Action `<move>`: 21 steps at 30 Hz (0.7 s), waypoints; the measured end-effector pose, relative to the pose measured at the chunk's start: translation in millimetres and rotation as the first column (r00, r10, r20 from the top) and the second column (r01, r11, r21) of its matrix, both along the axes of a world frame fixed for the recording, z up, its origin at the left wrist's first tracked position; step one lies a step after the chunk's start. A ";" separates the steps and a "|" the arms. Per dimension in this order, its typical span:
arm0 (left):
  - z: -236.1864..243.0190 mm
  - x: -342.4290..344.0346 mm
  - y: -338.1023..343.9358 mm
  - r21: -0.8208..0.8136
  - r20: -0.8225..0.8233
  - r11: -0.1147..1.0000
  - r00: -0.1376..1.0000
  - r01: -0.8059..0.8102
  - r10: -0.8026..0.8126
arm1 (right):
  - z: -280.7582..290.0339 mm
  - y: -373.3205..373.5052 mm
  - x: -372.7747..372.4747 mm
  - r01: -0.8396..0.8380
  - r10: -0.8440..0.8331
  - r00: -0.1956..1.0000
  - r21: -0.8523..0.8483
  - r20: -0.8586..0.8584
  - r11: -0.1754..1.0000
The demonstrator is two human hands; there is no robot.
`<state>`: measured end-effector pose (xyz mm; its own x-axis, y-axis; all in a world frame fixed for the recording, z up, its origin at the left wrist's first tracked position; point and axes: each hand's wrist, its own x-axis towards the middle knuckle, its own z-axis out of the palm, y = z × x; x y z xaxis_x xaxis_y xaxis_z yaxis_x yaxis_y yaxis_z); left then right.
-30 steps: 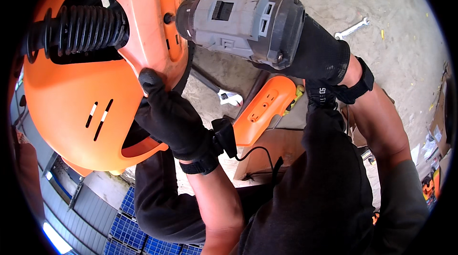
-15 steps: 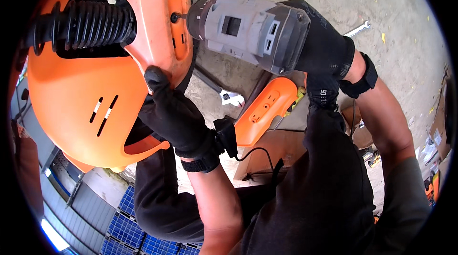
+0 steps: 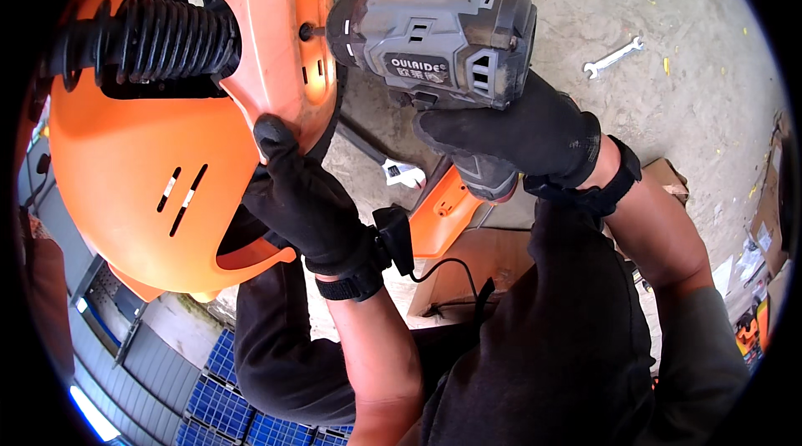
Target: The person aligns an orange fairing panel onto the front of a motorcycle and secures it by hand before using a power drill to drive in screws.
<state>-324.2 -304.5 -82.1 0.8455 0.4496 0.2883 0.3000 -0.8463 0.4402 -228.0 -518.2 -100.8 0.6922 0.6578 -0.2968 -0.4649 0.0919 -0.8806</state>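
Note:
My right hand [image 3: 539, 129], in a black glove, is closed round the handle of a grey cordless drill [image 3: 443, 41]. The drill points left, and its bit meets a dark screw [image 3: 307, 31] in a recessed slot of an upright orange plastic panel [image 3: 271, 49]. With its thumb on the outer face, my gloved left hand [image 3: 313, 204] grips the panel's lower edge; its other fingers are mostly hidden behind. Left of the panel runs a black coil-spring shock absorber [image 3: 154, 41], above a rounded orange cover [image 3: 150, 179] with two slits.
An adjustable wrench [image 3: 403, 174] and a loose orange plastic piece [image 3: 436, 216] lie below the drill. An open-end wrench [image 3: 614, 58] rests on the concrete floor at right. A cardboard box [image 3: 480, 258] stands by my legs, and blue crates [image 3: 221, 404] are at lower left.
My right hand has turned the drill about its length, so its handle now hangs toward me and its side shows. The bit stays at the screw. My left hand has not moved.

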 end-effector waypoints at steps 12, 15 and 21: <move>-5.3 1.3 5.0 0.092 0.055 0.995 0.998 0.038 -0.043 | -14.8 2.7 -0.7 0.005 -0.001 0.994 -0.039 0.109 0.999; -7.0 -3.0 8.0 0.108 0.014 0.993 0.999 0.040 -0.041 | -15.1 2.8 -0.3 0.016 -0.014 0.997 -0.021 0.080 1.000; 4.7 9.0 -6.8 -0.522 0.132 0.844 0.967 -0.120 0.219 | -39.2 -2.7 19.0 0.044 0.112 0.639 -0.181 0.761 0.982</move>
<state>-315.2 -311.3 -77.4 0.6983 0.7057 0.1200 0.2921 -0.4339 0.8523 -208.9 -520.9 -140.0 0.6992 0.6794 0.2228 0.3832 -0.0930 -0.9190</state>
